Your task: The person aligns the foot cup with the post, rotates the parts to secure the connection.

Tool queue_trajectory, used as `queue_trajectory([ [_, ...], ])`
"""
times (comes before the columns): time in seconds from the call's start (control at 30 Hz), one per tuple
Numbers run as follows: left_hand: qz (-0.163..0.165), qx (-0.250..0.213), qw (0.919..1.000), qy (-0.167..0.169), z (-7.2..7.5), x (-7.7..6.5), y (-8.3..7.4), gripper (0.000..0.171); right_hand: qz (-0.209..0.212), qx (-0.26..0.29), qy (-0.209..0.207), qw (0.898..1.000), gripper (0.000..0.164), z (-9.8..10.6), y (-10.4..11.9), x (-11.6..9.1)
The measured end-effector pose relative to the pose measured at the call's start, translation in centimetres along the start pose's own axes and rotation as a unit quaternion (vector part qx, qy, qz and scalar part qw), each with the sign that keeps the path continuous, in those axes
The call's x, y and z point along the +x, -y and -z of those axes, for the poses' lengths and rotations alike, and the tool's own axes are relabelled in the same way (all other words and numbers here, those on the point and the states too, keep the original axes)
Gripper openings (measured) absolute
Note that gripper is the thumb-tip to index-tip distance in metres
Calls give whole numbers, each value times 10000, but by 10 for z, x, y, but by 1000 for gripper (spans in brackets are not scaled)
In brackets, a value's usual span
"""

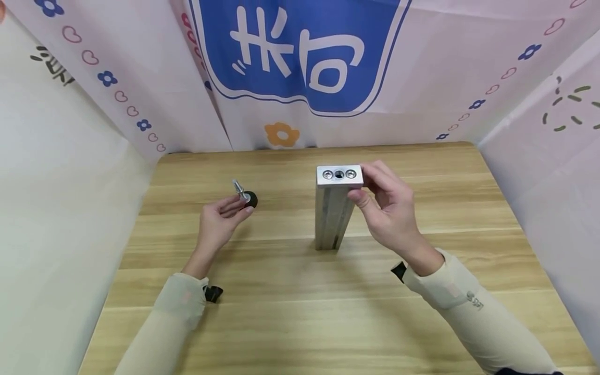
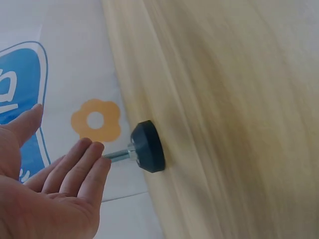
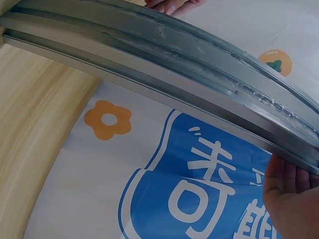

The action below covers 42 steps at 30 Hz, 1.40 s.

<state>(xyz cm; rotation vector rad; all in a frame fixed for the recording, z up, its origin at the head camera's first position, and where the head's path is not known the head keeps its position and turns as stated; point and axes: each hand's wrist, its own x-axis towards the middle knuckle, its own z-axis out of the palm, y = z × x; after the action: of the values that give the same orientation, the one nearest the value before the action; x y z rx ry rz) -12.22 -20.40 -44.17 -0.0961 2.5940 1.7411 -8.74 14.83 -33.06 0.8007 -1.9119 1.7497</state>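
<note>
An aluminium profile (image 1: 333, 213) stands upright on the table, its top end plate (image 1: 339, 179) showing two screws on either side of a hole. My right hand (image 1: 391, 203) grips it near the top, thumb on the near side and fingers at the far side. In the right wrist view the profile's grooved length (image 3: 164, 59) crosses above those fingers. To the left, a levelling foot (image 2: 148, 147) with a black base and threaded metal stem points stem-up. My left hand (image 1: 220, 221) is beside it, fingers straight with tips at the stem, thumb spread away.
The wood-grain table (image 1: 281, 323) reaches back to a white printed cloth (image 1: 412, 88) with a blue sign. Cloth walls stand on the left and right sides. Black wrist pieces (image 1: 213, 294) stick out from the light sleeves.
</note>
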Motion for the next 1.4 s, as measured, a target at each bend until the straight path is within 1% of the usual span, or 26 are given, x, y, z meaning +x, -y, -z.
queue_trajectory([
  [0.13, 84, 231, 9997, -65, 1, 3, 4, 62, 10, -9, 4, 10000, 56, 1, -2, -1],
  [0.27, 233, 572, 9980, -141, 2, 6, 7, 66, 18, 75, -47, 10000, 49, 1, -3, -2],
  [0.37, 362, 919, 9949, -185, 2, 8, 9, 69, 26, 146, -108, 9998, 48, 1, -4, -3],
  [0.47, 472, 1203, 9914, -209, 1, 12, 10, 72, 26, 119, -107, 9999, 52, 1, -4, -4],
  [0.53, 539, 1309, 9897, -211, 0, 14, 11, 74, 24, 94, -91, 9999, 54, 1, -4, -5],
  [0.77, 639, 1611, 9845, -266, -6, 25, 14, 76, 31, 86, -24, 10000, 45, 2, -5, -5],
  [0.87, 683, 1667, 9831, -333, -6, 34, 16, 76, 33, 17, 26, 10000, 49, 3, -4, -5],
  [0.97, 834, 1639, 9821, -403, -6, 41, 21, 78, 27, -7, 73, 10000, 51, 3, -4, -4],
  [1.07, 960, 1591, 9819, -368, -7, 45, 25, 80, -2, 17, 63, 10000, 48, 3, -4, -4],
  [1.13, 977, 1546, 9826, -307, -10, 47, 26, 80, -17, 34, 38, 10000, 46, 4, -5, -5],
  [1.27, 816, 1532, 9844, -274, -14, 51, 30, 78, -15, 32, 19, 10000, 52, 4, -4, -5],
  [1.4, 621, 1584, 9850, -282, -16, 52, 32, 75, 12, 76, 29, 10000, 57, 4, -3, -3],
])
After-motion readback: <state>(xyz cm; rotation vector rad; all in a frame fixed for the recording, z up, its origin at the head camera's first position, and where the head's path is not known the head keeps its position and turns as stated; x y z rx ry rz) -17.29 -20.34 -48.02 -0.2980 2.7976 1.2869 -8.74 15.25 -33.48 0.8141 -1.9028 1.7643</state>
